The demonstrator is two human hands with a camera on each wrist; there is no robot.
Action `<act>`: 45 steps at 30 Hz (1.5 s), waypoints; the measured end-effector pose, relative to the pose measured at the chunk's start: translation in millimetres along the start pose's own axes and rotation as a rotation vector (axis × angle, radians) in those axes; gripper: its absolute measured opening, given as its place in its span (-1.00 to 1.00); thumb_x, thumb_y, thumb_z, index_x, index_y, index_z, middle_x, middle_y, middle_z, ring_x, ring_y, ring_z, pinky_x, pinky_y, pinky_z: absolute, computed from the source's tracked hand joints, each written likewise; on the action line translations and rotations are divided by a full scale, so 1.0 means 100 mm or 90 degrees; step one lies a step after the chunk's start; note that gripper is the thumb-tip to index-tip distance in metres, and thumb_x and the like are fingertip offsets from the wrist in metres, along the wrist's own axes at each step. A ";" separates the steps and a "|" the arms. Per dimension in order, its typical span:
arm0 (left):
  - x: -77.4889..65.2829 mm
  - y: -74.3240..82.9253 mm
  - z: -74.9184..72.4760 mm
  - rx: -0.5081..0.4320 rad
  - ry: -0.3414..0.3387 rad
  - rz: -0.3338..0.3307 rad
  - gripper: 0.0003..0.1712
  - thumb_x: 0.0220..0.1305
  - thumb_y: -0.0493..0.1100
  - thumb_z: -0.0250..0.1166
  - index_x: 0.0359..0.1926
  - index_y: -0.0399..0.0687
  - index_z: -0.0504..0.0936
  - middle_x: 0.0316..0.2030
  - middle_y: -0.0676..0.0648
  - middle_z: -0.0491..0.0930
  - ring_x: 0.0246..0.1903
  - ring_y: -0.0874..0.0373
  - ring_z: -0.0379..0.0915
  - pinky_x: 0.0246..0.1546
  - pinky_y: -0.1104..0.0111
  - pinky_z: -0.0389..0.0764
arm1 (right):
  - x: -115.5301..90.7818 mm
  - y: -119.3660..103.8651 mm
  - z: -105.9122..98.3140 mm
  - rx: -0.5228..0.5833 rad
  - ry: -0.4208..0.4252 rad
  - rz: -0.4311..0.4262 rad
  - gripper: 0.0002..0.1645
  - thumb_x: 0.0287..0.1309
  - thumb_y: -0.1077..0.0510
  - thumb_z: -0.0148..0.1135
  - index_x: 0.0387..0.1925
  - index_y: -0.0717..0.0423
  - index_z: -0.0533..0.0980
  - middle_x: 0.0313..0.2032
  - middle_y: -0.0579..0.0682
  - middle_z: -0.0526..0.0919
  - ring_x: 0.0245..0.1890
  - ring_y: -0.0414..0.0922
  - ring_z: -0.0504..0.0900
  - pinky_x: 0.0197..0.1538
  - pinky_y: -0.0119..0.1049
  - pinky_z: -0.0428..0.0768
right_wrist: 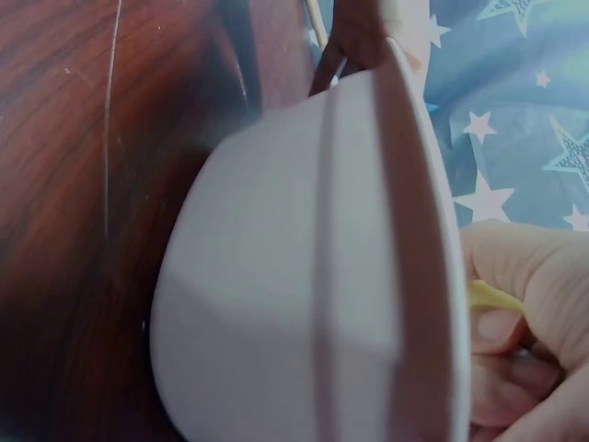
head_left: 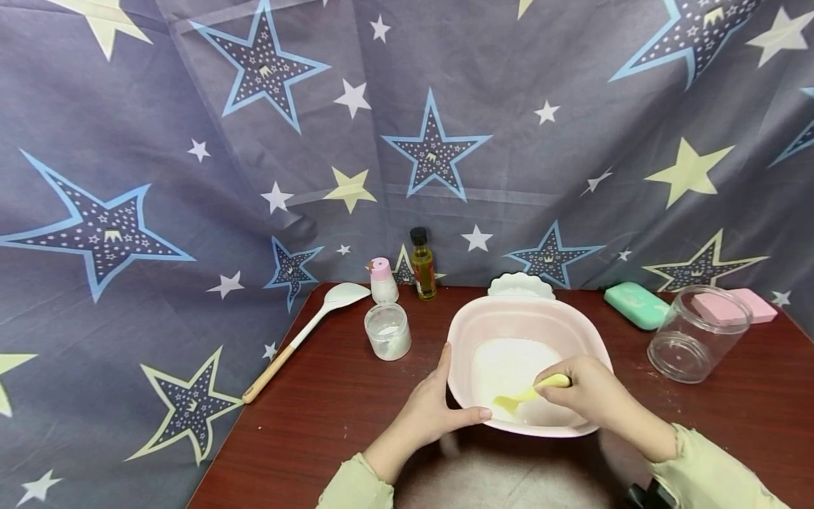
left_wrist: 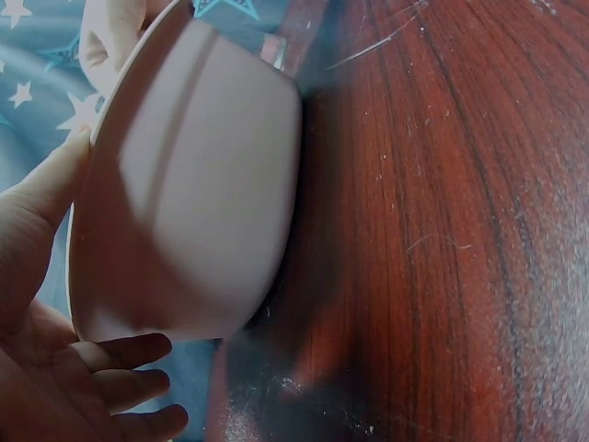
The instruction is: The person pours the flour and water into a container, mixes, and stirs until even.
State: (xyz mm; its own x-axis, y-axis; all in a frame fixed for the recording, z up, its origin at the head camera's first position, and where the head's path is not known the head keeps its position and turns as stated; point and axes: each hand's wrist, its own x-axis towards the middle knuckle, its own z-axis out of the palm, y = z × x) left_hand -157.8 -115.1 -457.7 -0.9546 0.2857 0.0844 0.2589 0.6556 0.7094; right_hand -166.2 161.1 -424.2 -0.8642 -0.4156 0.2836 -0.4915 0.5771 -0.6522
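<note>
A pale pink basin (head_left: 463, 332) stands on the table with a smooth white, milky-looking layer (head_left: 509, 357) across its bottom. My left hand (head_left: 435, 406) holds it at the near left, thumb over the rim and fingers along the outer wall; the left wrist view shows the fingers (left_wrist: 133, 387) against that side. Inside the near right part, my right hand (head_left: 588, 396) grips a short yellow utensil (head_left: 526, 396) by its handle. Its flattened end is down in the white layer. From the right wrist view, the basin wall (right_wrist: 276, 276) hides most of the utensil.
Left of the basin are an open glass jar (head_left: 388, 332) with white contents, a pink-capped shaker (head_left: 384, 281), an oil bottle (head_left: 422, 265) and a white ladle (head_left: 327, 304). A scalloped white dish (head_left: 520, 284) sits behind. Rightward are a green box (head_left: 636, 305), a pink block (head_left: 753, 305) and a clear jar (head_left: 696, 336).
</note>
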 end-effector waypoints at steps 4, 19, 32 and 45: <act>0.00 0.01 0.00 -0.001 -0.001 0.002 0.40 -0.10 0.33 0.49 0.55 -0.10 -0.14 0.39 -0.24 0.23 0.32 -0.09 0.24 0.25 0.02 0.32 | 0.06 -0.02 0.06 -0.033 0.025 0.000 -0.91 -0.01 0.28 0.40 -0.47 0.02 0.71 -0.65 -0.37 0.46 -0.60 -0.42 0.27 -0.54 -0.44 0.36; 0.00 0.00 -0.01 -0.008 -0.001 0.001 0.40 -0.10 0.33 0.48 0.55 -0.09 -0.14 0.39 -0.24 0.23 0.32 -0.08 0.24 0.24 0.02 0.32 | 0.04 0.18 -0.28 -0.207 0.095 0.108 -0.88 -0.06 0.26 0.35 -0.42 0.06 0.73 -0.59 -0.18 0.60 -0.59 -0.18 0.39 -0.51 -0.23 0.37; 0.01 0.02 -0.01 -0.002 -0.004 -0.002 0.40 -0.09 0.33 0.48 0.55 -0.09 -0.15 0.40 -0.24 0.22 0.32 -0.08 0.23 0.25 0.03 0.31 | -0.06 0.09 -0.14 -0.134 0.086 0.039 -0.92 -0.06 0.24 0.46 -0.45 0.01 0.73 -0.66 -0.37 0.51 -0.63 -0.37 0.29 -0.55 -0.40 0.35; -0.01 0.02 -0.02 -0.003 -0.007 0.000 0.39 -0.08 0.32 0.48 0.55 -0.10 -0.15 0.39 -0.24 0.24 0.31 -0.09 0.24 0.25 0.02 0.32 | 0.07 -0.10 0.19 -0.028 0.054 -0.048 -0.84 -0.06 0.33 0.38 -0.52 -0.02 0.70 -0.68 -0.43 0.40 -0.59 -0.44 0.26 -0.53 -0.45 0.36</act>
State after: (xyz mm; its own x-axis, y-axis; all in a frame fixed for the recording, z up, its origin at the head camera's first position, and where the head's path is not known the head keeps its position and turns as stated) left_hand -156.9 -114.8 -455.0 -0.9529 0.2935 0.0767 0.2582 0.6520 0.7129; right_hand -165.4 139.0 -429.4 -0.8296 -0.3989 0.3908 -0.5583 0.5770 -0.5961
